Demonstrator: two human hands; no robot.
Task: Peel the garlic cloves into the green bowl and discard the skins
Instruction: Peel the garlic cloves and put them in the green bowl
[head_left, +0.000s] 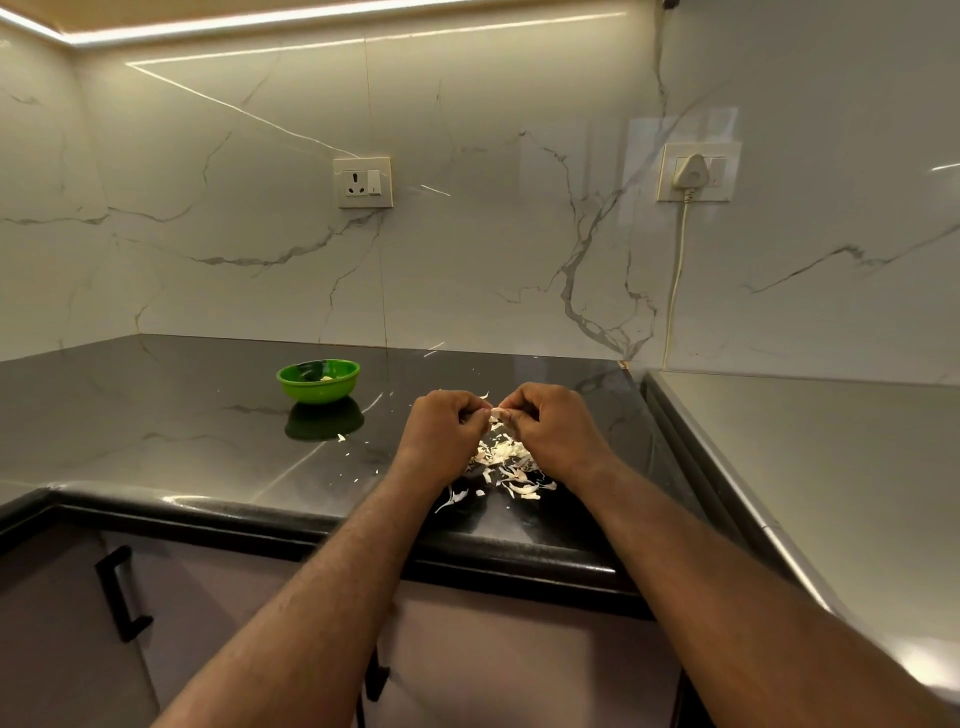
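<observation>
Head view, mid-task. I logged both hands raised just above the bench (182, 415), right of the bowl (317, 393) and nearer me. Left hand (441, 423) and right hand (550, 426) were knuckle to knuckle with fingers curled in, both pinching one small pale clove (497, 413) between them. A wisp of skin stuck up from it, so I judged the peel was partway off, not finished.

Done so far, as I read it:
- A pale bit (327, 378) lay inside the bowl. It was most likely peeled garlic, though too small for me to count.
- A heap of skins (506, 465) lay on the bench right of the bowl and closer to the front edge, directly under the hands.
- Loose flakes (341, 438) lay scattered as far as just in front of the bowl. A few more lay right of the bowl, beyond the hands toward the wall.

Left to do:
- This clove needed finishing and carrying left to the bowl, which stood well apart from the hands.
- I saw no whole unpeeled cloves on the bench. The hands and forearms hid part of the heap, so I could not tell whether more waited there.
- None of the skins were cleared, so the whole discard step was outstanding. No bin showed in view.
- By my judgement the sweep-up would need to reach past the heap, right up to the bowl.
</observation>
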